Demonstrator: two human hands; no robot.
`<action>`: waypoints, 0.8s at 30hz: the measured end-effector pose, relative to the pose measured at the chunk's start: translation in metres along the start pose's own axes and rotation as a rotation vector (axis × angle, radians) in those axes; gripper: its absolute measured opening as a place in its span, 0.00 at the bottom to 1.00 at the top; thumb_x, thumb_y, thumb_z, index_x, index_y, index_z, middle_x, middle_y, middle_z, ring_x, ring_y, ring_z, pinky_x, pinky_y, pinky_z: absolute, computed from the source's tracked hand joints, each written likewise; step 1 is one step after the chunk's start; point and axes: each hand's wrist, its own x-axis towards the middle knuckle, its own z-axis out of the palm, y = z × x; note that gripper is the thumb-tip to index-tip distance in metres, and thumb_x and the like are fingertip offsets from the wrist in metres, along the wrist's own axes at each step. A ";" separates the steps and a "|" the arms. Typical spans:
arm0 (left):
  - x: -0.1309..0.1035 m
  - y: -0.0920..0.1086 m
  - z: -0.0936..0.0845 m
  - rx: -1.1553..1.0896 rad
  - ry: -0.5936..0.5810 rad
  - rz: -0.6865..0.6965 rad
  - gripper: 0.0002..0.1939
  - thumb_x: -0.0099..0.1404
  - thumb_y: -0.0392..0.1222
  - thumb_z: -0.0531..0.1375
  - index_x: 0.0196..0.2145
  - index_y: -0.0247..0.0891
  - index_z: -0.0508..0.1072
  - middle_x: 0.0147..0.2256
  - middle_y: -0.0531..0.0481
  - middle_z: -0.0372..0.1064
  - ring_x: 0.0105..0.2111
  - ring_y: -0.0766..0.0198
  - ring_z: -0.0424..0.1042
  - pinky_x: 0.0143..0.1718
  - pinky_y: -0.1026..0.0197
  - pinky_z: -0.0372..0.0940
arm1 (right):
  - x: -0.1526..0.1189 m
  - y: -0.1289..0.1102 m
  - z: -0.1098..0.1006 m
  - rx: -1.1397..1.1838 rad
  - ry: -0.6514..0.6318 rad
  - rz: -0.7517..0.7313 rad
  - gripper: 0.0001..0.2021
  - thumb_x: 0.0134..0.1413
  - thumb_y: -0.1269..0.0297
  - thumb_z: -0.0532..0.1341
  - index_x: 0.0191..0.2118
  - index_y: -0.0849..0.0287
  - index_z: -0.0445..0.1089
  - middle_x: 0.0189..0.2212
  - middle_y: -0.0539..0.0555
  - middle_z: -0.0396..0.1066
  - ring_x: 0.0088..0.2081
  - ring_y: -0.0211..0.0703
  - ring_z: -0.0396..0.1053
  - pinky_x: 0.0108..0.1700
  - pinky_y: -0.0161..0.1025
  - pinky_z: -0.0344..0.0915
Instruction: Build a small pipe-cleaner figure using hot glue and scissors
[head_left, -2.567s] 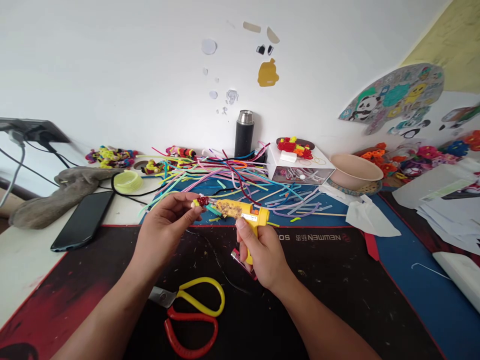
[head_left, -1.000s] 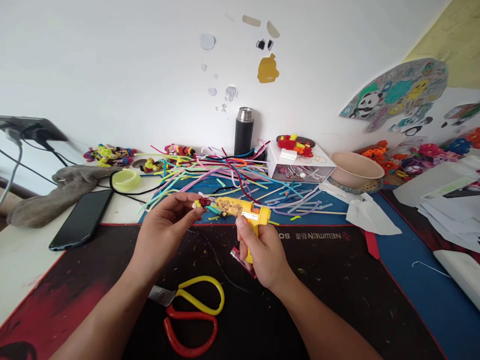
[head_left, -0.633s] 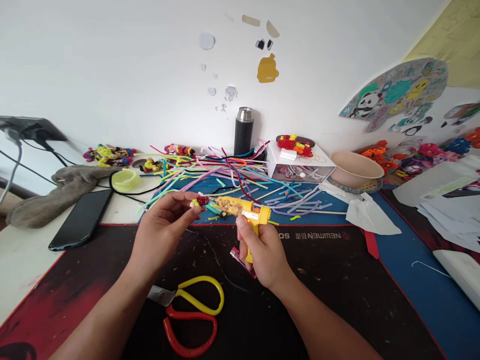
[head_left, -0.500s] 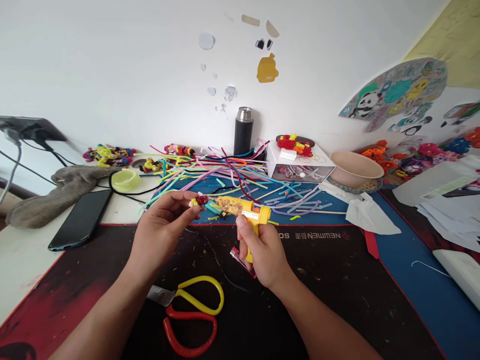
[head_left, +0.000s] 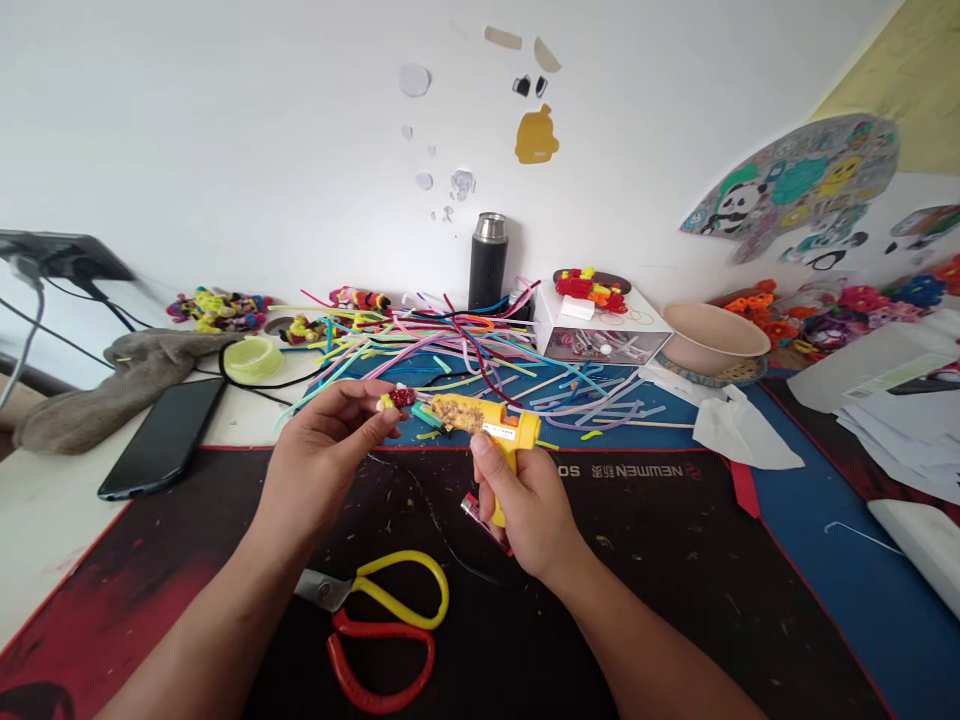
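My left hand pinches a small dark red and yellow fuzzy piece between thumb and fingers. Wrapped round the handle of a yellow glue gun is my right hand; the gun's nozzle points left at the piece, close beside it. A pink lighter lies on the mat partly behind the right hand. Below the hands, scissors with one yellow and one red handle rest on the dark mat.
Coloured pipe cleaners spread behind the hands. At the back stand a black thermos, a white drawer box and a beige bowl. A black phone lies left, near a yellow-green roll.
The glue gun's nozzle and the red and yellow piece are slightly farther apart, with the piece moved a little to the left. Both hands keep their hold.
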 end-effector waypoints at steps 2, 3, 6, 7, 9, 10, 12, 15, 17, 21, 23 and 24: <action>0.000 0.000 0.000 -0.010 0.001 0.000 0.18 0.60 0.51 0.80 0.44 0.44 0.84 0.41 0.50 0.83 0.39 0.60 0.78 0.40 0.63 0.73 | 0.000 0.000 0.000 0.003 0.001 0.001 0.38 0.57 0.19 0.61 0.24 0.55 0.65 0.12 0.46 0.61 0.13 0.33 0.57 0.17 0.32 0.54; 0.000 0.001 0.001 -0.014 0.003 0.001 0.18 0.60 0.51 0.80 0.44 0.44 0.84 0.40 0.50 0.82 0.38 0.60 0.78 0.39 0.64 0.73 | 0.000 0.000 0.000 0.006 0.000 0.003 0.38 0.56 0.19 0.62 0.24 0.55 0.65 0.12 0.46 0.61 0.13 0.33 0.57 0.17 0.32 0.54; 0.000 0.002 0.001 -0.025 0.011 -0.001 0.19 0.58 0.51 0.81 0.43 0.43 0.85 0.39 0.50 0.81 0.37 0.60 0.77 0.39 0.63 0.72 | -0.001 0.000 0.000 0.012 -0.005 0.009 0.37 0.56 0.19 0.62 0.25 0.54 0.65 0.12 0.45 0.61 0.12 0.33 0.56 0.16 0.32 0.52; 0.001 0.002 0.001 -0.026 0.012 -0.001 0.19 0.58 0.51 0.81 0.43 0.43 0.85 0.39 0.50 0.81 0.37 0.60 0.77 0.39 0.63 0.72 | -0.001 0.000 0.000 0.010 -0.009 0.011 0.37 0.57 0.19 0.62 0.25 0.54 0.65 0.11 0.45 0.60 0.12 0.33 0.56 0.15 0.32 0.52; 0.001 0.002 0.001 -0.027 0.011 0.000 0.19 0.58 0.51 0.81 0.44 0.43 0.85 0.38 0.50 0.81 0.37 0.60 0.77 0.38 0.63 0.72 | -0.001 0.000 0.000 -0.001 -0.018 0.013 0.38 0.57 0.19 0.61 0.24 0.54 0.65 0.11 0.45 0.60 0.12 0.33 0.55 0.15 0.32 0.51; 0.001 0.002 0.001 -0.026 0.010 0.002 0.19 0.59 0.51 0.81 0.44 0.43 0.85 0.38 0.50 0.81 0.37 0.61 0.77 0.38 0.64 0.72 | -0.001 0.000 0.000 -0.008 -0.019 0.013 0.38 0.57 0.19 0.61 0.24 0.54 0.64 0.11 0.46 0.60 0.12 0.33 0.55 0.15 0.33 0.51; 0.001 0.002 0.001 -0.032 0.007 0.004 0.19 0.59 0.51 0.81 0.44 0.44 0.85 0.37 0.51 0.80 0.36 0.62 0.77 0.38 0.65 0.72 | -0.001 0.000 0.000 -0.016 -0.019 0.012 0.38 0.57 0.19 0.61 0.24 0.54 0.64 0.11 0.46 0.60 0.12 0.33 0.56 0.15 0.33 0.51; 0.001 0.002 0.001 -0.049 0.007 0.002 0.19 0.58 0.51 0.81 0.43 0.44 0.85 0.38 0.51 0.81 0.37 0.62 0.77 0.39 0.65 0.72 | -0.001 0.001 0.000 -0.028 -0.019 0.015 0.38 0.58 0.20 0.60 0.23 0.54 0.64 0.11 0.46 0.60 0.12 0.33 0.56 0.16 0.33 0.52; 0.001 0.002 0.001 -0.049 0.011 -0.001 0.19 0.57 0.51 0.81 0.42 0.43 0.85 0.40 0.50 0.81 0.38 0.61 0.77 0.39 0.65 0.73 | -0.001 0.002 -0.001 -0.043 -0.024 0.015 0.38 0.59 0.20 0.60 0.22 0.54 0.64 0.11 0.46 0.59 0.13 0.33 0.56 0.16 0.33 0.52; 0.001 0.003 0.001 -0.027 0.010 0.000 0.20 0.58 0.52 0.81 0.43 0.43 0.85 0.38 0.50 0.81 0.38 0.60 0.77 0.39 0.64 0.73 | -0.001 0.003 0.000 -0.047 -0.029 0.002 0.39 0.58 0.19 0.59 0.22 0.54 0.64 0.11 0.46 0.59 0.13 0.33 0.56 0.17 0.33 0.52; 0.001 0.002 0.000 -0.017 0.007 0.002 0.20 0.59 0.52 0.81 0.44 0.44 0.85 0.38 0.51 0.81 0.37 0.61 0.77 0.39 0.64 0.72 | -0.001 0.003 0.000 -0.036 -0.027 0.001 0.39 0.57 0.18 0.60 0.22 0.54 0.64 0.11 0.46 0.59 0.13 0.33 0.56 0.17 0.33 0.52; 0.000 0.002 0.000 -0.013 0.003 0.002 0.19 0.59 0.52 0.81 0.44 0.44 0.85 0.38 0.51 0.81 0.38 0.61 0.77 0.39 0.64 0.72 | -0.001 0.003 0.000 -0.033 -0.025 0.001 0.39 0.57 0.18 0.60 0.21 0.54 0.64 0.11 0.46 0.59 0.13 0.33 0.56 0.17 0.33 0.52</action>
